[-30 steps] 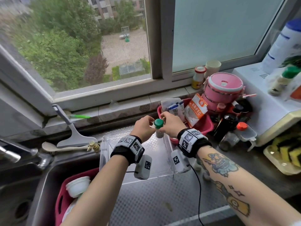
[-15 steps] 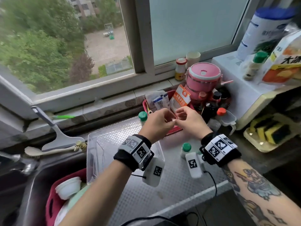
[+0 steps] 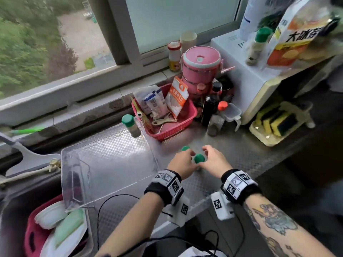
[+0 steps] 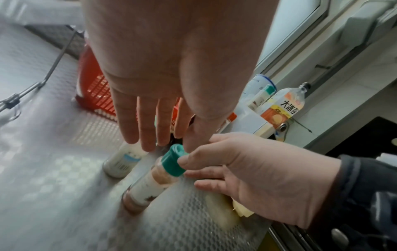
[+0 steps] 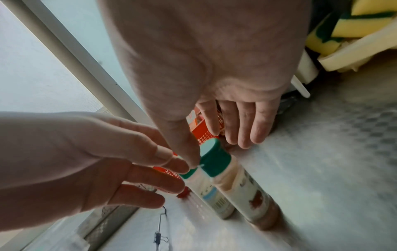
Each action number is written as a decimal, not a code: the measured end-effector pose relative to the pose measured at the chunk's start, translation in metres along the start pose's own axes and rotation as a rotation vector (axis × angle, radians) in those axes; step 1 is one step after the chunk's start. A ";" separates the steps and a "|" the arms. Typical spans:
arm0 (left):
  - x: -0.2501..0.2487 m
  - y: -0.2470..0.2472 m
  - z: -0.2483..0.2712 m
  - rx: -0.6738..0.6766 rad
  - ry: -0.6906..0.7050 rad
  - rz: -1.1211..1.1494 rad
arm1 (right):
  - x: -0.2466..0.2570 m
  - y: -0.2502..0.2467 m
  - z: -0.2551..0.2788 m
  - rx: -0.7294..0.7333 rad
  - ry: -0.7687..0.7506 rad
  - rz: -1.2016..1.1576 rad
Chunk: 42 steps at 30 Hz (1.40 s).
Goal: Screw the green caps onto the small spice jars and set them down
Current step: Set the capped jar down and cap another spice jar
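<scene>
1. The desk [image 3: 118,145] is embossed steel under a window; its front edge runs just behind the wrists, with a sink [image 3: 13,210] holding dishes at the left.
2. Both hands meet over the desk's right-middle part. The right hand [image 3: 215,160] has thumb and forefinger on the green cap [image 4: 173,160] of a jar [image 4: 148,183] with reddish spice; its other fingers are spread and relaxed.
3. The left hand [image 3: 182,163] is flat and released, fingers straight, tips by the same cap and holding nothing.
4. That jar stands upright on the desk, long axis vertical, cap up. A second jar [image 4: 122,163], white-filled and capped green, stands just beside it on the far side.
5. Left of the hands lies a clear tray [image 3: 74,182], with bare steel between.
6. Farther back, a third capped jar [image 3: 130,125] stands upright beside a red basket [image 3: 178,130].
7. Bottles, a pink pot [image 3: 201,62] and a white appliance [image 3: 246,71] crowd the far right against the sill.
</scene>
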<state>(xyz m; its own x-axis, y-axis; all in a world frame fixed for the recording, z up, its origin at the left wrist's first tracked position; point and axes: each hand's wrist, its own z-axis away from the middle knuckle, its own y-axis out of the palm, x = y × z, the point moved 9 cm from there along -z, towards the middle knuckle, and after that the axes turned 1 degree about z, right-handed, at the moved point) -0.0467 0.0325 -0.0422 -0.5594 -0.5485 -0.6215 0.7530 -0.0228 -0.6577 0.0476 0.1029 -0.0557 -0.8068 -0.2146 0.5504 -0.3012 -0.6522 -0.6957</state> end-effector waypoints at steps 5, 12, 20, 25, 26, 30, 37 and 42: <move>0.009 0.019 -0.003 0.031 -0.031 0.013 | -0.011 0.014 -0.001 -0.004 0.006 0.008; 0.004 0.018 0.001 0.036 -0.023 0.041 | -0.008 0.012 0.009 -0.054 -0.007 -0.021; -0.019 -0.057 0.034 -0.104 0.125 0.135 | 0.052 -0.039 0.044 -0.148 -0.106 -0.084; -0.001 -0.129 0.067 -0.263 0.118 0.182 | 0.131 -0.036 0.053 -0.146 -0.242 -0.118; 0.007 -0.140 0.074 -0.285 0.106 0.191 | 0.147 -0.031 0.054 -0.137 -0.265 -0.114; 0.046 -0.183 0.096 -0.372 0.061 0.227 | 0.209 -0.005 0.056 -0.083 -0.380 -0.094; 0.105 -0.226 0.105 -0.523 -0.056 0.363 | 0.277 0.033 0.042 -0.108 -0.435 0.001; 0.127 -0.231 0.099 -0.574 -0.111 0.420 | 0.293 0.047 0.029 -0.155 -0.397 0.052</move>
<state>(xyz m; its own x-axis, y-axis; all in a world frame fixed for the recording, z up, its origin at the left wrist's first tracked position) -0.2579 -0.1145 0.0731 -0.2009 -0.4965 -0.8445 0.5786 0.6355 -0.5113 -0.1879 -0.0121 0.0860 -0.5737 -0.5275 0.6266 -0.3626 -0.5224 -0.7717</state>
